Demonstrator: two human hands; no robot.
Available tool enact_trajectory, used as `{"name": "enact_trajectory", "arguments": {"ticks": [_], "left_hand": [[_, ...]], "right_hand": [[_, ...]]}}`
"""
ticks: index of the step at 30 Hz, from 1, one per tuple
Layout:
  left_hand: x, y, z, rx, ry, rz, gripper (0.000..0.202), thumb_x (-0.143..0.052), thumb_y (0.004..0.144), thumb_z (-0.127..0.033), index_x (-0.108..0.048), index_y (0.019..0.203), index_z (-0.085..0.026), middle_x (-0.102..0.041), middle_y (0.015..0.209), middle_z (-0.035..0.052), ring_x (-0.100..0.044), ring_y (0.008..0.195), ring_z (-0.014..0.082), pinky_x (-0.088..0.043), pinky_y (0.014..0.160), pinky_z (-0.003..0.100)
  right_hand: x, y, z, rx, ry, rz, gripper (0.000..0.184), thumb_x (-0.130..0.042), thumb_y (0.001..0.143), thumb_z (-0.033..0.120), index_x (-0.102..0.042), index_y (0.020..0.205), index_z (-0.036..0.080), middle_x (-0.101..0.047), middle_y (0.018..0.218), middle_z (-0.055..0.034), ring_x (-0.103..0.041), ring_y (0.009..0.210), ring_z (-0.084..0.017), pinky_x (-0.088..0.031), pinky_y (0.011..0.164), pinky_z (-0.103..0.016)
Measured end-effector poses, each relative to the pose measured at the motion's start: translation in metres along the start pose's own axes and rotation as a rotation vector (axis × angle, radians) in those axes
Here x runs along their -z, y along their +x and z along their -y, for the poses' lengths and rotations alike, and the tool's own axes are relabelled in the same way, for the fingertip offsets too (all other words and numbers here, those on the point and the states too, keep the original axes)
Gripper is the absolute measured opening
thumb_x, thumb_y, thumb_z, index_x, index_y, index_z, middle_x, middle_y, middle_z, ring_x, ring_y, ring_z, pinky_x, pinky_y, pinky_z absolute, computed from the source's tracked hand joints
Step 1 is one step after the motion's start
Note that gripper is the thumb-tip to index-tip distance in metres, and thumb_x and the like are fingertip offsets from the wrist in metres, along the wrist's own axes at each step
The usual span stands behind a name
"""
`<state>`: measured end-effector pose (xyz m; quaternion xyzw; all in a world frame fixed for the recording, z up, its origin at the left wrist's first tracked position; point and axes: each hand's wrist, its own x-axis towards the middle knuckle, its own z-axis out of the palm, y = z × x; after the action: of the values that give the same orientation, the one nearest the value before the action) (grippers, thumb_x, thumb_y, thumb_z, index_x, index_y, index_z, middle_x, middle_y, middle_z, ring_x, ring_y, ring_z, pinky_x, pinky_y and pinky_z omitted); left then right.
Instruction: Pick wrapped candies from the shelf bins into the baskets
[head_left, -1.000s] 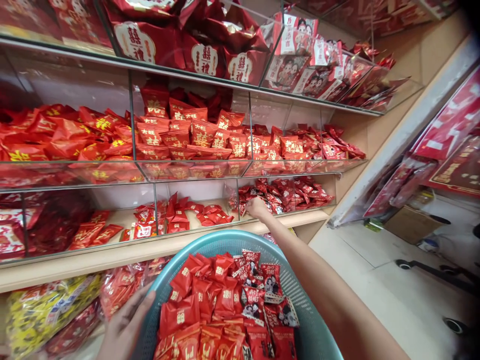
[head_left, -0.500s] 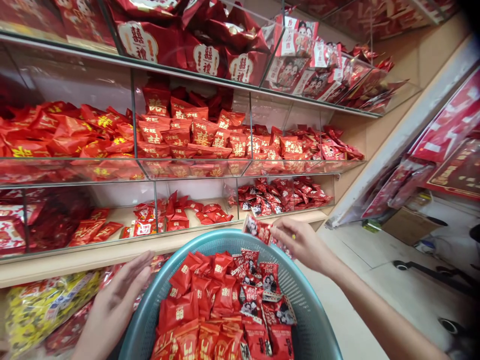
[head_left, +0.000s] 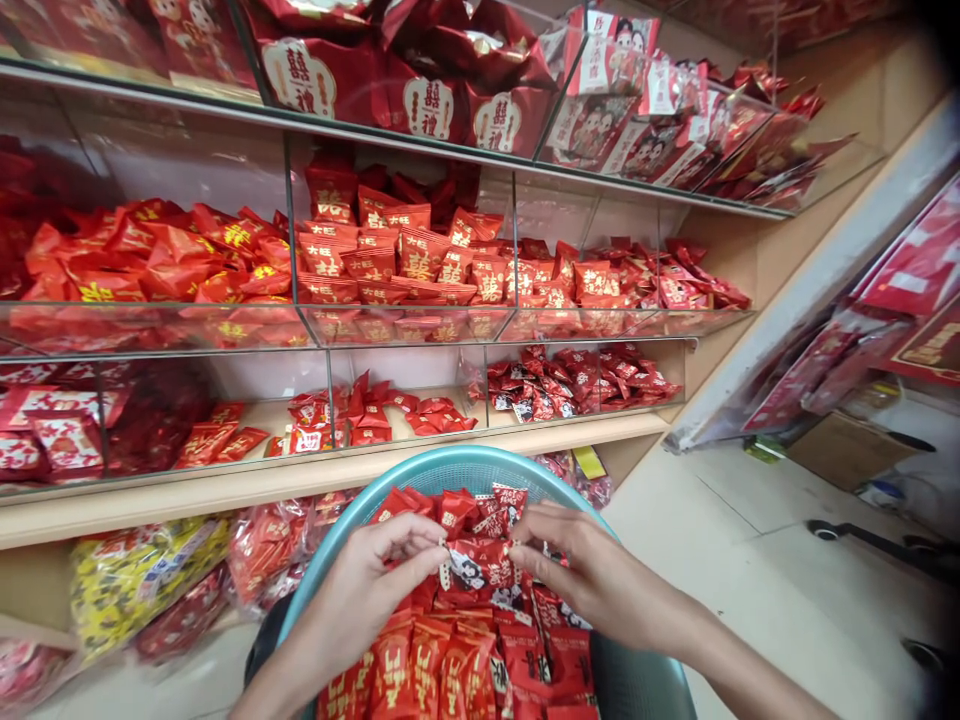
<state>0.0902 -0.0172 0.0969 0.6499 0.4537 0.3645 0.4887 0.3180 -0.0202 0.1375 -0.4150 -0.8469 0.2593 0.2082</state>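
A small red snack packet with black-and-white cartoon figures is stretched between my two hands. My left hand pinches its left end between thumb and fingers. At the other end, my right hand grips it with fingertips and thumb. Both hands are over a teal plastic basket. Inside it lie many red packets with gold print, in rows on the left and middle. Darker red packets lie on the right side, partly hidden under my right hand.
Glass-fronted shelves full of red packets stand behind the basket. Below the lowest shelf lie a yellow bag and a clear bag of red packets. On the right are the tiled floor and a wheeled chair base.
My right hand has brought the packet from the basket's far rim to above its middle. My left hand has come in from the left and taken the packet's other end. The view has shifted slightly left.
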Motion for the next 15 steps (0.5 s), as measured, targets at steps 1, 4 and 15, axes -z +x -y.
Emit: {"name": "enact_trajectory", "arguments": {"ticks": [1,4,15], "left_hand": [[0.0,0.0,0.001,0.002,-0.004,0.012,0.018,-0.053,0.074,-0.031,-0.064,0.084,-0.021,-0.063,0.077,0.0005,-0.055,0.071,0.0118,-0.044,0.068,0.024],[0.001,-0.001,0.001,0.005,-0.009,0.049,0.017,-0.051,0.076,-0.033,-0.061,0.083,-0.021,-0.061,0.075,-0.0001,-0.053,0.07,0.0112,-0.043,0.067,0.023],[-0.005,-0.005,0.007,0.029,-0.05,-0.013,0.018,-0.05,0.077,-0.034,-0.059,0.073,-0.018,-0.058,0.068,-0.0011,-0.052,0.063,0.0094,-0.042,0.061,0.02]], "right_hand": [[0.0,0.0,0.0,-0.002,0.005,0.003,0.023,-0.036,0.089,0.029,-0.054,0.078,0.02,-0.054,0.073,-0.0011,-0.048,0.072,-0.013,-0.037,0.067,-0.027],[-0.001,0.0,-0.001,-0.011,0.026,0.021,0.023,-0.036,0.089,0.03,-0.054,0.078,0.02,-0.055,0.073,-0.001,-0.048,0.072,-0.013,-0.037,0.067,-0.028],[-0.003,0.008,-0.018,-0.07,0.292,0.024,0.026,-0.044,0.085,0.038,-0.054,0.073,0.018,-0.053,0.07,0.0009,-0.046,0.066,-0.01,-0.039,0.061,-0.024]]}}
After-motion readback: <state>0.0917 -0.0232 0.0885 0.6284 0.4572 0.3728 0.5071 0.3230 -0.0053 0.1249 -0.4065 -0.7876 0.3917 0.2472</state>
